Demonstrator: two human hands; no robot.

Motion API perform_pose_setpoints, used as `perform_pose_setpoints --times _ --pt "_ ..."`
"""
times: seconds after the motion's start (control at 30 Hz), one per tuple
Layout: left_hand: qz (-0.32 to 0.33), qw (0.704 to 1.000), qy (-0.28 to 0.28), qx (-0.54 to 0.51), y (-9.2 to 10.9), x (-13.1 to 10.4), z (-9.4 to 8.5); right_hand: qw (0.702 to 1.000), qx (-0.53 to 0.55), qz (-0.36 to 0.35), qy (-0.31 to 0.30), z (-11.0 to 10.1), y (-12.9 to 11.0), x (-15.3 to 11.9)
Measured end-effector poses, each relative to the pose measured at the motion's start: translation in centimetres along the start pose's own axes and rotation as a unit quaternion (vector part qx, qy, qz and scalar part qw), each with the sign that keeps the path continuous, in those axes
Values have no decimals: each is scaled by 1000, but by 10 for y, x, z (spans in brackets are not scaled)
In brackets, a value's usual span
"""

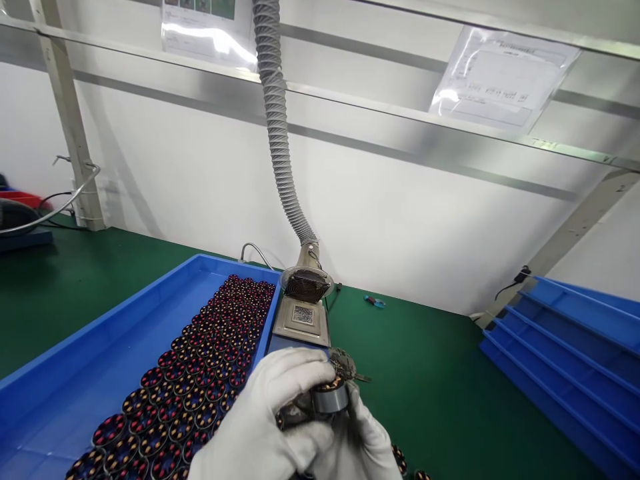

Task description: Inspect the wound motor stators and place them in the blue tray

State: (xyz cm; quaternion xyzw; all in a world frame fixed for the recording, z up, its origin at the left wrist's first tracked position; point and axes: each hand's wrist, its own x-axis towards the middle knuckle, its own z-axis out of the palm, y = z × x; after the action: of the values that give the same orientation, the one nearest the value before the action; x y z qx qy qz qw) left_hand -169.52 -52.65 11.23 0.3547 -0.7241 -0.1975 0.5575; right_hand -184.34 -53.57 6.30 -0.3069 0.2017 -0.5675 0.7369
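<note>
Both my hands wear white gloves and meet at the lower middle of the view. My left hand is closed, its fingers and thumb around a motor stator with a silver-grey outer ring and copper windings on top. Another dark round part shows between the same fingers, partly hidden. From the right side, my right hand is closed against the stator, most of its fingers hidden. Just behind the stator is a dark, worn metal piece with a thin prong pointing right; I cannot tell what supports it.
Left of my hands, a blue tray holds rows of many stators. Ahead stand a solder pot and a fume hose. Small cutters lie on the green table. Blue trays are stacked right.
</note>
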Motion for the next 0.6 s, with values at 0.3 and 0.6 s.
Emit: perform_pose_setpoints --times 0.3,0.6 --pt "-2 993 23 -117 -1 12 -1 996 -71 -25 36 -15 7 7" --pt "-267 898 173 -304 6 11 -5 992 -123 -29 8 0 -4 0"
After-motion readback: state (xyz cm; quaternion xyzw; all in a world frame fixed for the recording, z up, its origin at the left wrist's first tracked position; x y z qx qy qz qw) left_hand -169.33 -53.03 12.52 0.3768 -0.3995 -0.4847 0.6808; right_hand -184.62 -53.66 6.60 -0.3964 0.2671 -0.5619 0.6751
